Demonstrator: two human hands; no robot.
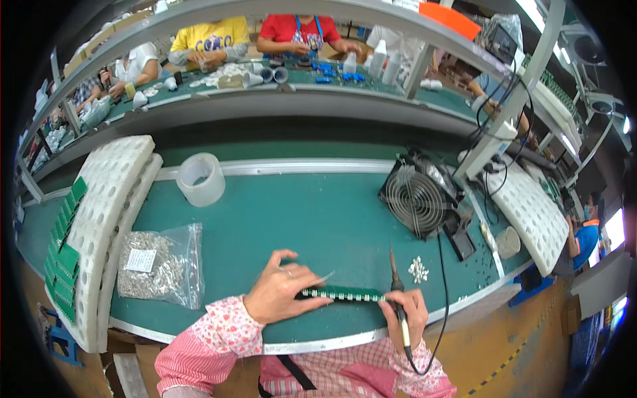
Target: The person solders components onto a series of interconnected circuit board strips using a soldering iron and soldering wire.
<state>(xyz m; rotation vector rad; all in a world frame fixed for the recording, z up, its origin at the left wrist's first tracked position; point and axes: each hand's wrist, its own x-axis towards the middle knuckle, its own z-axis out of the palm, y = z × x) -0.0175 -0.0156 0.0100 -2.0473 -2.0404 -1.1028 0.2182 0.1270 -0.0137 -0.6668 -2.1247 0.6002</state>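
My left hand (280, 293) grips one end of a narrow green circuit board (352, 294), which has a row of small silvery parts along its edge. A thin pale wire (327, 276), perhaps solder, sticks out near those fingers. In my right hand (414, 317) is a soldering iron (396, 282), its tip pointing up and away from the board. Right-hand fingertips also touch the board's right end. A small pile of silvery metal pieces (418, 270) lies just right of the iron. The iron's dark cord (446, 292) loops down past my right wrist.
A bag of metal pieces (159, 268) and a tape roll (200, 180) lie left. White foam trays (109, 219) hold green boards (64, 265) at far left. A black fan (417, 198) stands right, near another foam tray (531, 212). Co-workers sit beyond the metal frame (298, 9).
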